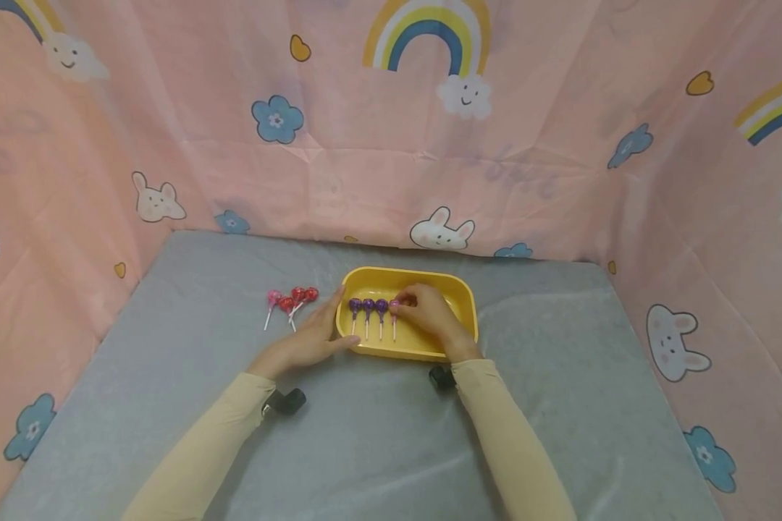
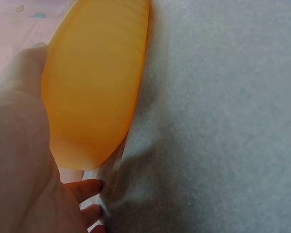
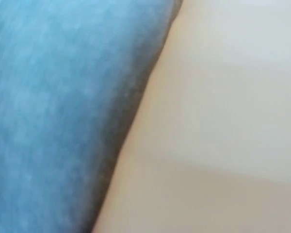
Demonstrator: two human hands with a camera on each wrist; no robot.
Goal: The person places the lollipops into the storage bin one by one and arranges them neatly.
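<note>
The yellow tray [image 1: 410, 354] sat just below the middle of the head view, on a grey cloth-covered table [image 1: 365, 441]. At the left end of the tray was the left hand [image 1: 309, 340], its thumb and fingers spread apart: the thumb lay against the near left corner, at the lower side of the tray in the frame, and the fingers reached up along the left wall. In the left wrist view that thumb touched the rim at upper left, while other fingertips showed at the bottom, below the tray's end. The right hand [image 1: 430, 311] was over the middle of the tray, thumb and forefinger brought together on the head of a pink lollipop [image 1: 394, 307], whose white stick pointed toward the bottom of the frame. Directly left of it, in the left half of the tray, three purple lollipops [image 1: 368, 305] lay side by side in a row, heads up-frame and sticks down-frame. Left of the tray, near the left hand, a loose pink lollipop [image 1: 274, 297] and three red lollipops [image 1: 297, 294] lay bunched on the cloth, two red sticks crossing. Beige sleeves [image 1: 515, 441] covered both forearms, with a black device [image 1: 289, 401] at the left wrist. Blurred cloth and a pale surface, too close to make out, filled the right wrist view. A pink backdrop [image 1: 352, 195] spanned the top of the head view.
</note>
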